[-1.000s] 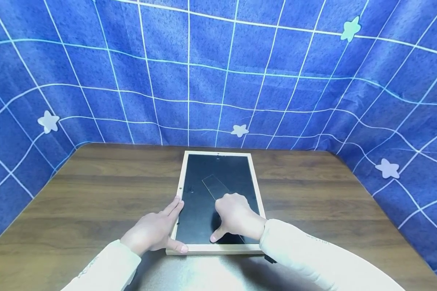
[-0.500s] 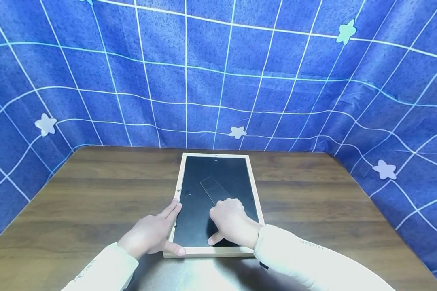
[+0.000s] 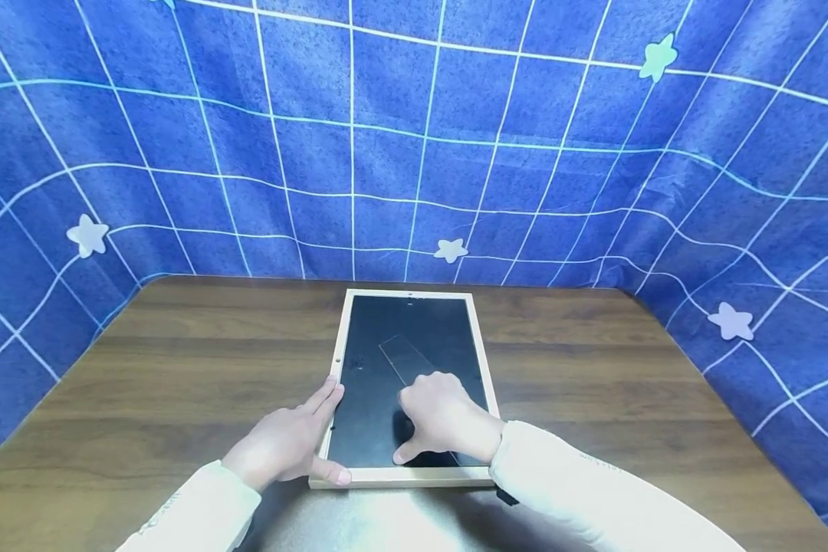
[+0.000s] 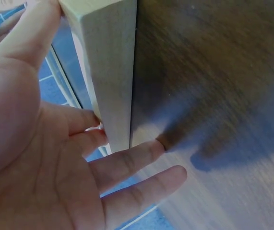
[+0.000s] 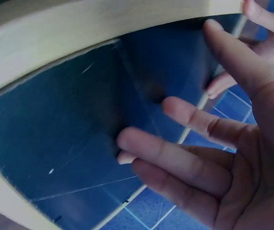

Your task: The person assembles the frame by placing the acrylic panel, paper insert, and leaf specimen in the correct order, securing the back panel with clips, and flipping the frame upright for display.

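A picture frame [image 3: 414, 478] with a pale wooden border lies back side up on the table. Its black backing board [image 3: 372, 414] carries a thin slanted outline like a stand leg [image 3: 403, 356], partly covered by my right hand. My left hand [image 3: 286, 441] rests on the frame's near left corner, thumb on the near strip and fingers along the left strip. In the left wrist view, two fingers extend past the wooden side [image 4: 109, 72]. My right hand [image 3: 441, 414] touches the backing board near its front; the right wrist view shows its fingertips against the dark surface [image 5: 55, 124].
The wood-grain table [image 3: 234, 345] extends around the frame on both sides. A blue grid-patterned cloth [image 3: 386, 153] with star shapes hangs behind and along the sides. A bright glare [image 3: 393, 521] lies at the table's front.
The head view has shifted slightly. My left hand stays on the frame's corner, and my right hand stays on the backing board with only a tiny shift.
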Tool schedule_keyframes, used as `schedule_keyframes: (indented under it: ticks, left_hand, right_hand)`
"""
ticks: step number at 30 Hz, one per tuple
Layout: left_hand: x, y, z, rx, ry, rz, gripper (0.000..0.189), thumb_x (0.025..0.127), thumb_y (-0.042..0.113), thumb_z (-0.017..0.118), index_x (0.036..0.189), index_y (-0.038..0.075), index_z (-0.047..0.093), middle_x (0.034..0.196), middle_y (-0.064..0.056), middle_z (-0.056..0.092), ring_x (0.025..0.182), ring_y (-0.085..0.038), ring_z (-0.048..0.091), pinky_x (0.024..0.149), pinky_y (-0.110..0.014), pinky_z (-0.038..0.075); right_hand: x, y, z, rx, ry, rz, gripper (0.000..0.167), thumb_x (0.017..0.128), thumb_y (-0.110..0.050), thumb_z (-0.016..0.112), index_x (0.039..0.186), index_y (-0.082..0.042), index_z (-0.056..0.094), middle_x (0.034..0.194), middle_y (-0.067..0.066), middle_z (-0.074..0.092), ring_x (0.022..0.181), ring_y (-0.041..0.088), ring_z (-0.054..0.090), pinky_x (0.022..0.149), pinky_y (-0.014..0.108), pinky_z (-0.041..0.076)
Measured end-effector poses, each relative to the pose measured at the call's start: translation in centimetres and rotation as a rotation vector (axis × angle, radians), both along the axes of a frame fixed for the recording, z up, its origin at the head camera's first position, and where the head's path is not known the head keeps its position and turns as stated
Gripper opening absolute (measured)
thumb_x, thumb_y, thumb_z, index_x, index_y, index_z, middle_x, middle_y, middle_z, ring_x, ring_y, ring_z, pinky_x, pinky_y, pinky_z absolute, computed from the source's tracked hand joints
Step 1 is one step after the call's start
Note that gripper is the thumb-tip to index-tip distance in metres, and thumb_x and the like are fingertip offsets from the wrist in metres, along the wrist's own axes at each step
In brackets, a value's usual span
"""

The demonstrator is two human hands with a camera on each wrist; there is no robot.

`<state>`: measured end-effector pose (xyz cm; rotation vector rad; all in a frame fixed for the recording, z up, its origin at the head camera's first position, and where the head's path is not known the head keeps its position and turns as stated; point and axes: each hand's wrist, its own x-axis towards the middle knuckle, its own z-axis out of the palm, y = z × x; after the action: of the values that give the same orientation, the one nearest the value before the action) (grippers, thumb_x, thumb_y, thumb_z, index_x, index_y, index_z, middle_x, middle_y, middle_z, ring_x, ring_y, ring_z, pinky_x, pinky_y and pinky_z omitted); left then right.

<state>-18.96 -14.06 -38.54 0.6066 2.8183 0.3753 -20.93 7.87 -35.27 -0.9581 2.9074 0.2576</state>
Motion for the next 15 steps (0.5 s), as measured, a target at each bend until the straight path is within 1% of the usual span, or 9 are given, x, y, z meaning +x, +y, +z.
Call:
schedule_keyframes:
  ticks: [2, 3, 5, 8, 9, 10, 12, 15]
  left_hand:
    - [0.0, -0.1, 0.0, 0.003, -0.01, 0.008, 0.119, 0.069, 0.057, 0.086, 0.154, -0.007, 0.033, 0.163, -0.026, 0.024, 0.086, -0.041, 0.069, 0.077, -0.054, 0.056]
    - [0.0, -0.1, 0.0, 0.007, -0.014, 0.01, 0.12, 0.069, 0.057, 0.086, 0.155, -0.006, 0.032, 0.163, -0.026, 0.024, 0.086, -0.04, 0.069, 0.077, -0.054, 0.056]
    - [-0.1, -0.2, 0.0, 0.011, -0.025, 0.015, 0.121, 0.069, 0.057, 0.086, 0.155, -0.006, 0.031, 0.164, -0.026, 0.022, 0.092, -0.041, 0.069, 0.077, -0.054, 0.056]
    - [-0.2, -0.3, 0.2, 0.016, -0.055, 0.024, 0.122, 0.069, 0.056, 0.087, 0.157, -0.005, 0.028, 0.165, -0.025, 0.02, 0.092, -0.041, 0.069, 0.078, -0.054, 0.056]
    - [-0.2, -0.3, 0.2, 0.019, -0.066, 0.026, 0.122, 0.069, 0.056, 0.087, 0.157, -0.004, 0.027, 0.165, -0.025, 0.019, 0.094, -0.042, 0.068, 0.079, -0.054, 0.056]
    - [-0.3, -0.2, 0.3, 0.021, -0.075, 0.027, 0.123, 0.069, 0.055, 0.088, 0.157, -0.004, 0.026, 0.165, -0.026, 0.018, 0.097, -0.043, 0.068, 0.08, -0.054, 0.056]
    - [-0.3, -0.2, 0.4, 0.037, -0.097, 0.029, 0.123, 0.069, 0.053, 0.089, 0.158, -0.005, 0.025, 0.165, -0.026, 0.017, 0.098, -0.043, 0.068, 0.082, -0.055, 0.055]
    - [-0.3, -0.3, 0.4, 0.07, -0.104, 0.016, 0.122, 0.07, 0.051, 0.089, 0.157, -0.006, 0.026, 0.165, -0.027, 0.017, 0.11, -0.049, 0.063, 0.091, -0.059, 0.052]
  right_hand:
    - [0.0, 0.2, 0.1, -0.044, -0.034, -0.024, 0.048, 0.072, -0.059, 0.087, 0.072, -0.018, 0.063, 0.06, -0.007, 0.052, 0.055, 0.011, 0.05, 0.047, 0.028, 0.042]
    - [0.0, 0.4, 0.3, -0.069, -0.06, -0.04, 0.045, 0.074, -0.057, 0.086, 0.076, -0.017, 0.066, 0.064, -0.007, 0.058, 0.059, 0.014, 0.055, 0.05, 0.03, 0.047]
    - [0.0, 0.9, 0.6, -0.13, -0.108, -0.075, 0.038, 0.08, -0.051, 0.083, 0.085, -0.016, 0.071, 0.073, -0.006, 0.065, 0.067, 0.017, 0.063, 0.058, 0.034, 0.053]
    - [0.0, 2.1, 0.7, -0.253, -0.187, -0.131, 0.032, 0.088, -0.043, 0.079, 0.1, -0.014, 0.073, 0.081, -0.002, 0.069, 0.077, 0.02, 0.066, 0.066, 0.038, 0.054]
    - [0.0, 2.5, 0.7, -0.298, -0.202, -0.139, 0.031, 0.089, -0.041, 0.079, 0.102, -0.013, 0.073, 0.08, -0.002, 0.068, 0.077, 0.019, 0.064, 0.067, 0.038, 0.053]
    - [0.0, 3.0, 0.5, -0.341, -0.212, -0.143, 0.029, 0.09, -0.039, 0.078, 0.102, -0.013, 0.073, 0.077, -0.004, 0.065, 0.076, 0.016, 0.062, 0.066, 0.036, 0.052]
    - [0.0, 3.8, 0.1, -0.429, -0.243, -0.135, 0.025, 0.092, -0.035, 0.076, 0.102, -0.012, 0.073, 0.067, -0.004, 0.059, 0.066, 0.013, 0.056, 0.061, 0.034, 0.047]
    - [-0.1, 5.0, -0.6, -0.539, -0.251, -0.088, 0.022, 0.094, -0.03, 0.073, 0.103, -0.01, 0.074, 0.062, -0.006, 0.057, 0.057, 0.007, 0.05, 0.057, 0.028, 0.044]
